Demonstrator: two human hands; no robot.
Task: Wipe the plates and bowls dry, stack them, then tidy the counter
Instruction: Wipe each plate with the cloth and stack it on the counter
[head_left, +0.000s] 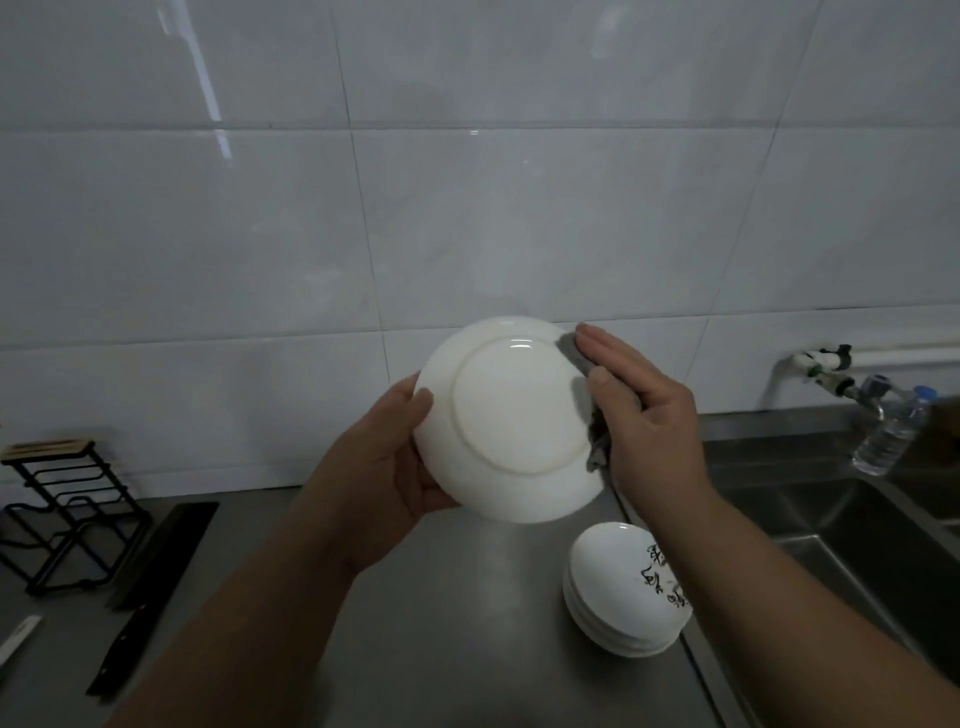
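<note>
A white plate (511, 415) is held up over the counter with its underside facing me. My left hand (384, 457) grips its left rim, thumb on the underside. My right hand (644, 410) holds a grey cloth (584, 384) against the plate's right rim, thumb on the near side and fingers stretched along the edge. A stack of white bowls (618, 592) with black markings inside sits on the steel counter (467, 623) below the plate, partly covered by my right forearm.
A steel sink (831, 519) lies at the right, with a tap (831, 374) and a clear plastic bottle (891, 431) behind it. At the left are a black wire rack (67, 514), a black-handled cleaver (150, 566) and a white handle (18, 636). A tiled wall runs behind.
</note>
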